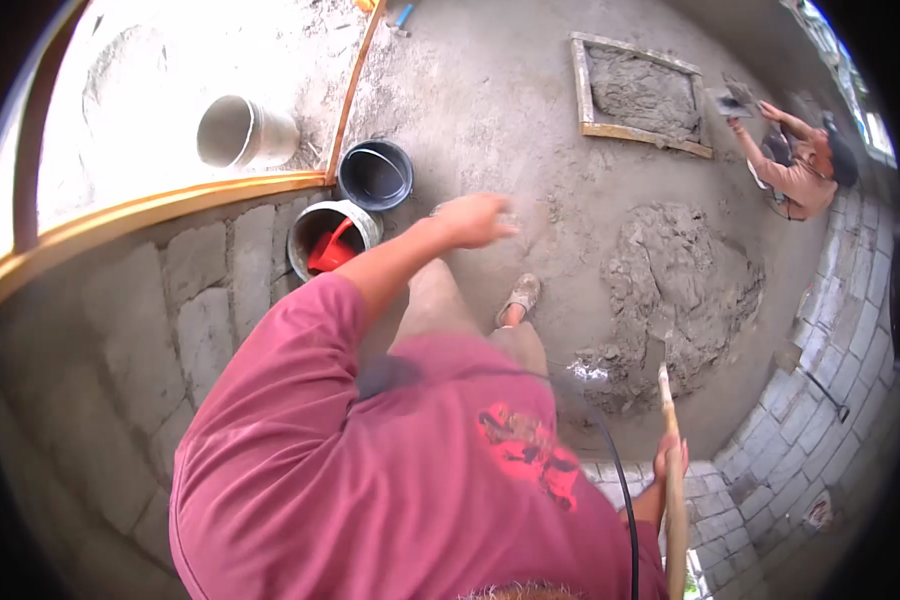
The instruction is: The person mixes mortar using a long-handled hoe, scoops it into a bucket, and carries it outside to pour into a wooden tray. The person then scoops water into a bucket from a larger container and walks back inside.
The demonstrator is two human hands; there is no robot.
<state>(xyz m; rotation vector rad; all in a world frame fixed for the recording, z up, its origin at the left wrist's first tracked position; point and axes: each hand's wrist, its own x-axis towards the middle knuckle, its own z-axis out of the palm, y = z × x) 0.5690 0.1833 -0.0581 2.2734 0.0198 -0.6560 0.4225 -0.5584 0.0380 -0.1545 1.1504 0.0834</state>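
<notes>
My right hand [668,456] is wrapped around the long wooden handle of a shovel [673,490], low at the right. The shovel's blade end sits in a heap of wet grey mortar [685,275], which partly hides it. My left hand [478,220] reaches out over the floor with nothing in it, fingers stretched and slightly blurred. Beside my left forearm stand a black bucket [402,185] and a pale bucket [368,222] with a red plastic scoop or jug [330,250] inside.
A co-worker [805,180] at the right holds a flat trowel [732,104] near a wooden frame [645,138] filled with mortar. Another pale bucket [270,138] lies beyond the wooden sill [150,205]. Block walls [202,255] enclose both sides. A black cable [625,480] hangs by my right side.
</notes>
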